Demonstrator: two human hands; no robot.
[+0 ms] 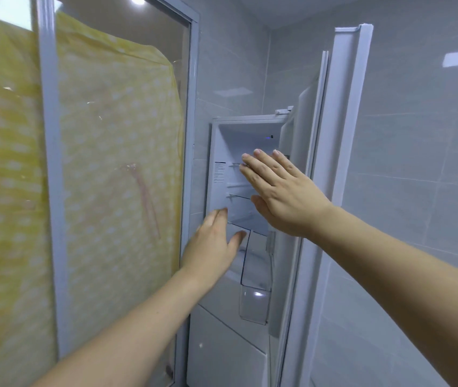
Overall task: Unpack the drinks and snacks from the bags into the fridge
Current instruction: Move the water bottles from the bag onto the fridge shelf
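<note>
the fridge (239, 152) stands in a narrow slot, hemmed on its left by the pale metal frame of a glass partition (188, 135) and on its right by its own swung-open door (334, 163), whose edge stands tall against the grey tiled wall (417, 163); the opening between them is slim, just wide enough for both arms side by side. the fridge interior is smooth white plastic with thin horizontal shelf rails on the back and side wall, and a printed label (219, 174) sits on its left inner wall. lower down, clear plastic door bins (255, 303) with rounded corners catch a small glint of light. behind the glass pane hangs a yellow cloth with white dots (110, 135), soft and slightly creased. the tiles are glossy and reflect pale patches of light. the left hand (214, 247) reaches forward at the lower part of the opening, fingers straight and loose, holding nothing; whether it touches the fridge edge cannot be told. the right hand (275, 188) is raised higher in front of the shelves, palm forward, fingers spread flat and straight, also holding nothing.
</note>
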